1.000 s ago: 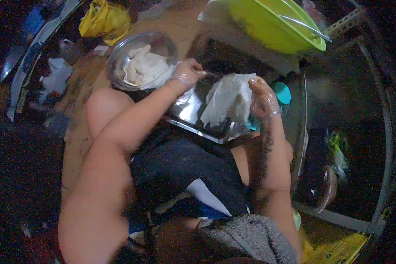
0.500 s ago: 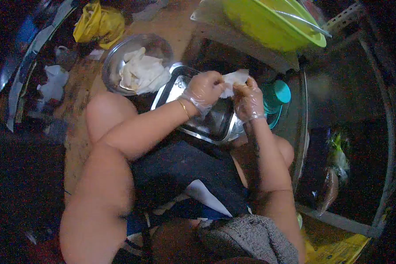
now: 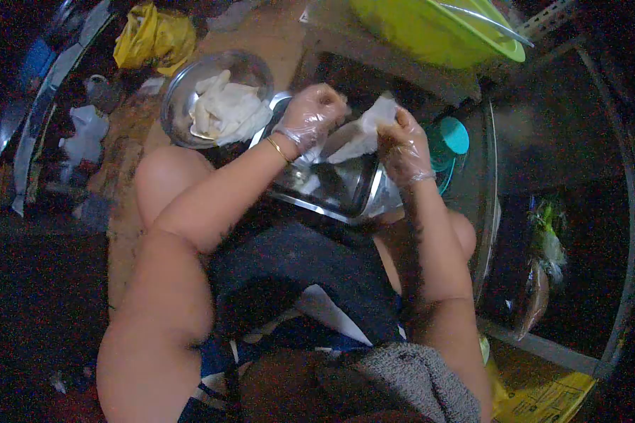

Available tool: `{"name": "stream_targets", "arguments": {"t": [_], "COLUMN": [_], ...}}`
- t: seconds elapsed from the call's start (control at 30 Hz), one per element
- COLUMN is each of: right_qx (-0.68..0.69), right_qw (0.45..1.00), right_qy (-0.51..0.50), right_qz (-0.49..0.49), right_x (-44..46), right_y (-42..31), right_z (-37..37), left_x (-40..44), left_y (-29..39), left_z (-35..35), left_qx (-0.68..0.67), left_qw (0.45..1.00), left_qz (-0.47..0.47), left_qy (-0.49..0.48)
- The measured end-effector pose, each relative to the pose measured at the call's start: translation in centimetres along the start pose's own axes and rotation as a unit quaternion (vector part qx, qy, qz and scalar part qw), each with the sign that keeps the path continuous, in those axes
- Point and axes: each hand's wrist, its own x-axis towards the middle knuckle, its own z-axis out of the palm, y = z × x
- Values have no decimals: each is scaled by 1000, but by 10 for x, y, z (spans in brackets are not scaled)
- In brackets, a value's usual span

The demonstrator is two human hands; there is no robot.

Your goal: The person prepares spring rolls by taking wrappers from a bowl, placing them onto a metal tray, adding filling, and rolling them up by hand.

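My right hand point(image 3: 406, 146), in a clear plastic glove, pinches a thin, floppy white sheet point(image 3: 365, 134) that hangs down to the left. My left hand point(image 3: 314, 116), gloved the same way and with a gold bangle at the wrist, is closed beside the sheet; what its fingers hold is hidden. Below both hands lies a shiny metal tray point(image 3: 324, 209) with a small white piece point(image 3: 307, 185) in it. Left of the tray, a round metal bowl point(image 3: 178, 106) contains a heap of similar white sheets point(image 3: 227, 113).
A turquoise container point(image 3: 453, 137) stands right of my right hand. Farther back is a large yellow-green basin point(image 3: 437, 32). A yellow plastic bag point(image 3: 155, 37) sits beyond the bowl. Bagged greens point(image 3: 547, 229) lie at the right. My bent knees flank the tray.
My hands have drawn apart, the left one moving left and slightly away from me. The white sheet now hangs stretched out from my right hand, and a white piece shows in the tray.
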Motion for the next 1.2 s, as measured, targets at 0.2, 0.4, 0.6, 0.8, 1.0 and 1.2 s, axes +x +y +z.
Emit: {"name": "stream_targets", "arguments": {"t": [0.2,0.4,0.6,0.8,1.0,1.2], "right_qx": [3,-54,-204,-269,-373,-363], "right_qw": [995,997,978,961,928,921], "right_qy": [-95,-48,-44,-58,-8,-74], "right_qz": [5,18,-3,11,-17,-117], "right_x": [-5,15,18,30,54,30], "right_y": [-13,-1,-4,14,47,38], "right_z": [11,-32,-37,-30,-40,-6], "left_x": [2,11,22,21,22,26], "left_y": [-12,-21,-32,-38,-59,-78], "left_z": [-18,-25,-28,-42,-43,-49], "left_qx": [-149,-82,-2,175,236,225], "left_qw": [973,947,978,969,962,969], "left_qz": [-9,-134,-29,-26,-6,78], "left_qy": [-177,-281,-208,-172,-134,-71]}}
